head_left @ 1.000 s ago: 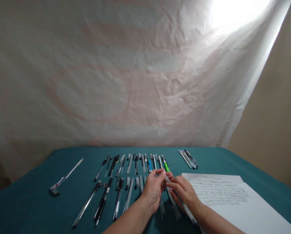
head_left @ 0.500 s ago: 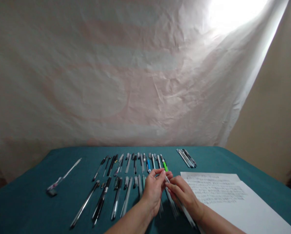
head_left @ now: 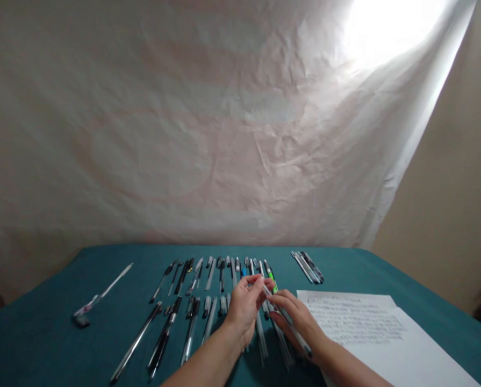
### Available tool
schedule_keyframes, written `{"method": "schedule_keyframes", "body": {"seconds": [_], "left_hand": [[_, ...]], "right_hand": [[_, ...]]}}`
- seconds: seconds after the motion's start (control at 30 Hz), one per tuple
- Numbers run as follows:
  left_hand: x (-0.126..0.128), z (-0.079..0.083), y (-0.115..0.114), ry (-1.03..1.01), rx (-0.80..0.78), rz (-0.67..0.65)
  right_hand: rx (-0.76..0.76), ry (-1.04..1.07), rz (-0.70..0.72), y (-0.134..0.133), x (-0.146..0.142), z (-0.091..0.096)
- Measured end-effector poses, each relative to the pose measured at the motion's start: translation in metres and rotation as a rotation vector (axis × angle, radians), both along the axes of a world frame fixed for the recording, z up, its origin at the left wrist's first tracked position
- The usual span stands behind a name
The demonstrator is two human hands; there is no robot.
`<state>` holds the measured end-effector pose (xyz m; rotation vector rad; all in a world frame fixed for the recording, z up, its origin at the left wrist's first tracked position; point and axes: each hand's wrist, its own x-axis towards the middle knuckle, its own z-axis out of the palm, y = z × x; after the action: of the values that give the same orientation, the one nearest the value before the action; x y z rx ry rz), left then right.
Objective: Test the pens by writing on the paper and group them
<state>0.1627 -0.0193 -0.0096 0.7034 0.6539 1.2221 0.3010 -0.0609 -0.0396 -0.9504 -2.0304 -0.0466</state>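
Note:
My left hand and my right hand meet over the middle of a teal-covered table. Together they hold one clear pen. The left fingertips pinch its far end, and the right hand is closed round its barrel, which runs back toward me. Under and around the hands lie two rows of several pens, most clear, black or grey. A green pen lies just beyond the fingertips.
A white sheet of paper with handwriting lies at the right. A small bundle of pens sits beyond it. A long white pen with a lanyard lies apart at the left. A creased white cloth hangs behind the table.
Both hands have shifted slightly left and farther away with the clear pen still held between them. The view has tilted a little.

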Motion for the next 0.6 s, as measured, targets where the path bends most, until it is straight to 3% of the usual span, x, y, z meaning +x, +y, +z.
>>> {"method": "schedule_keyframes", "body": {"seconds": [0.17,0.27,0.43,0.6], "left_hand": [[-0.016,-0.004,0.027,0.046,0.061,0.177],[-0.020,-0.011,0.036,0.090,0.112,0.223],[-0.017,-0.022,0.037,0.235,0.254,0.169],[-0.017,-0.025,0.036,0.458,0.441,0.125]], "right_hand": [[-0.091,0.132,-0.150,-0.001,0.010,0.013],[-0.146,0.054,-0.304,0.005,0.021,0.016],[-0.209,-0.234,-0.499,0.015,0.042,0.019],[-0.293,-0.155,-0.716,0.030,0.091,0.022]]}}
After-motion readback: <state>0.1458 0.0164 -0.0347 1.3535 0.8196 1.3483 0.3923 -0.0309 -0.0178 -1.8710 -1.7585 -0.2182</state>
